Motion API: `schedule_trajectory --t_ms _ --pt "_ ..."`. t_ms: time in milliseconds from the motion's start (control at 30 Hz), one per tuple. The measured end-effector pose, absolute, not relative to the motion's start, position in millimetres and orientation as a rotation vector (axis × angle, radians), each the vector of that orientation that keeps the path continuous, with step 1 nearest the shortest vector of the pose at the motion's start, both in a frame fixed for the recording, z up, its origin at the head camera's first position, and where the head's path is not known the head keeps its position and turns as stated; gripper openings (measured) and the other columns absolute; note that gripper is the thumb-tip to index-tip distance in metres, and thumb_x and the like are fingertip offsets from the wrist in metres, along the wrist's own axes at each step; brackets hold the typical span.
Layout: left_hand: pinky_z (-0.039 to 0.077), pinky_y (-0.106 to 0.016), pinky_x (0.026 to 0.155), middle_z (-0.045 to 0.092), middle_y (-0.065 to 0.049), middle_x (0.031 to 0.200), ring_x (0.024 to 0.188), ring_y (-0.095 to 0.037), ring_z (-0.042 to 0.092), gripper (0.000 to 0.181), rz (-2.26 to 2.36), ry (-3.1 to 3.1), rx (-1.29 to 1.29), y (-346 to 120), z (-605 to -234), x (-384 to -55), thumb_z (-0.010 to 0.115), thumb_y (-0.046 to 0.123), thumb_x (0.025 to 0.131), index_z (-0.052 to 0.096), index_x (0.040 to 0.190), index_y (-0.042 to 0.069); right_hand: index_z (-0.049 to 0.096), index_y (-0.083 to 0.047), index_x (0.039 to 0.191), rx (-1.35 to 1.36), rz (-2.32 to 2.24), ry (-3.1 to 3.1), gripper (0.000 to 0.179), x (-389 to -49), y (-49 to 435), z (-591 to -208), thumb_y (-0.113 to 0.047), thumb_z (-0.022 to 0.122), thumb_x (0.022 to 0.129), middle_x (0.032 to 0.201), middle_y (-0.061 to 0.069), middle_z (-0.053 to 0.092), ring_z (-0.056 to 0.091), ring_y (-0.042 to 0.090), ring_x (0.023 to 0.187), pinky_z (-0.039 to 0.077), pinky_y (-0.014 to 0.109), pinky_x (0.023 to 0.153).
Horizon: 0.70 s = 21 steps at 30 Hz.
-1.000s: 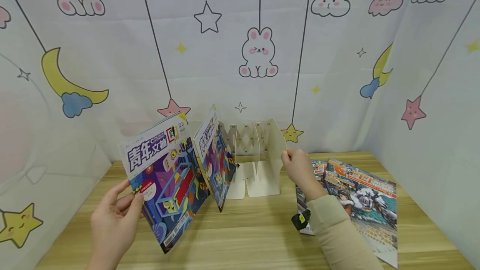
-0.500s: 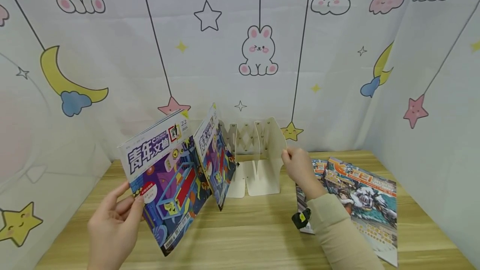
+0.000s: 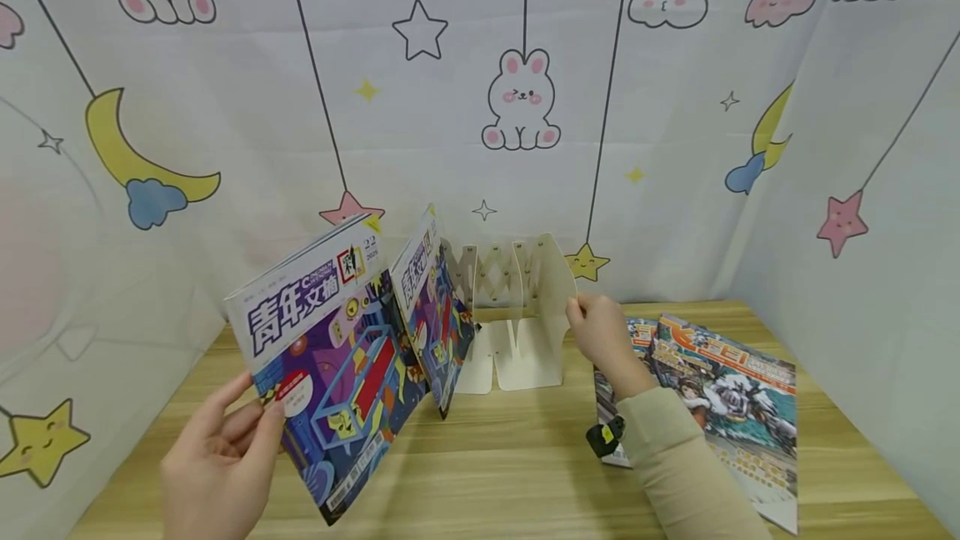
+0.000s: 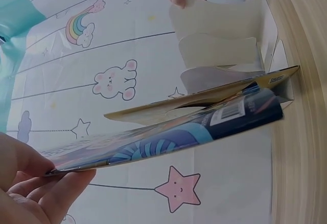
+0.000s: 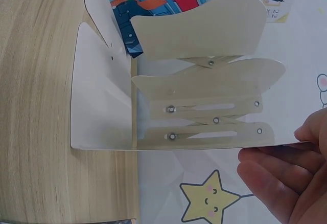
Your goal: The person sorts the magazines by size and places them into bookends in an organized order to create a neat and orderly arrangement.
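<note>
Magazine with purple lettering on a white masthead [image 3: 345, 382] is held up, slanting, in the left hand [image 3: 217, 465], pinched by its left edge between thumb and fingers, at about eight o'clock from the cream expandable bookend [image 3: 529, 361]. At the bookend's nine o'clock end stands a matching magazine [image 3: 435, 319]; whether it touches the held one cannot be made out. The right hand [image 3: 602, 336], at three o'clock, pinches the outer edge of the end panel [image 3: 557, 298]. Riveted lattice strips [image 3: 495, 273] join the upright panels at the back. Toward four o'clock, an orange-titled magazine [image 3: 735, 411] partly covers another magazine [image 3: 641, 333] on the wood-grain table [image 3: 517, 473]. Cartoon-printed cloth [image 3: 450, 148] hangs at twelve o'clock.
</note>
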<state>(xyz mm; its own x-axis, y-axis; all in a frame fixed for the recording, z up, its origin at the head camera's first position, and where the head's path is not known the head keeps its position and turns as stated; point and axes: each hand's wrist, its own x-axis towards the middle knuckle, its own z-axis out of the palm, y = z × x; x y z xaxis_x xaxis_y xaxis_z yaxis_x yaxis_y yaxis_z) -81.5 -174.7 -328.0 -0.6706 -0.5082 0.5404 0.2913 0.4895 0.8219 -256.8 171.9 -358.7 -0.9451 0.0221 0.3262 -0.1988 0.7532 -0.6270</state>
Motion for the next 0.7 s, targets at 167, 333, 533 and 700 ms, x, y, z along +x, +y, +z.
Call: schedule_trajectory --t_ms 167,333,533,700 --pt "0.05 -0.009 0.056 0.056 0.039 0.081 0.067 0.013 0.062 0.041 -1.256 -1.887 0.183 -171 -324 -76 0.065 -0.016 0.076 0.063 0.116 -0.005 0.035 -0.013 0.056 0.13 1.006 -2.647 0.044 -256 172 -358 -0.02 0.041 0.1 0.046 -0.001 0.032 0.028 0.012 0.039 0.026 0.023 0.039" --pt "0.051 -0.011 0.055 0.058 0.035 0.083 0.069 0.012 0.063 0.042 -1.261 -1.862 0.194 -169 -322 -73 0.066 -0.018 0.075 0.063 0.115 -0.005 0.035 -0.013 0.056 0.124 1.018 -2.649 0.044 -255 171 -355 -0.019 0.041 0.1 0.046 -0.001 0.032 0.029 0.012 0.04 0.027 0.023 0.04" --pt "0.052 -0.014 0.054 0.059 0.033 0.085 0.07 0.011 0.064 0.044 -1.252 -1.846 0.216 -166 -317 -65 0.067 -0.019 0.074 0.064 0.115 -0.003 0.036 -0.013 0.057 0.122 1.015 -2.653 0.044 -255 171 -356 -0.019 0.043 0.1 0.047 -0.001 0.032 0.03 0.013 0.04 0.028 0.024 0.04" --pt "0.052 -0.016 0.053 0.06 0.03 0.087 0.069 0.009 0.064 0.044 -1.251 -1.836 0.252 -162 -313 -59 0.068 -0.017 0.075 0.065 0.115 0.0 0.036 -0.012 0.057 0.131 1.024 -2.657 0.043 -257 172 -357 -0.019 0.043 0.1 0.047 -0.001 0.033 0.03 0.013 0.04 0.028 0.024 0.04"
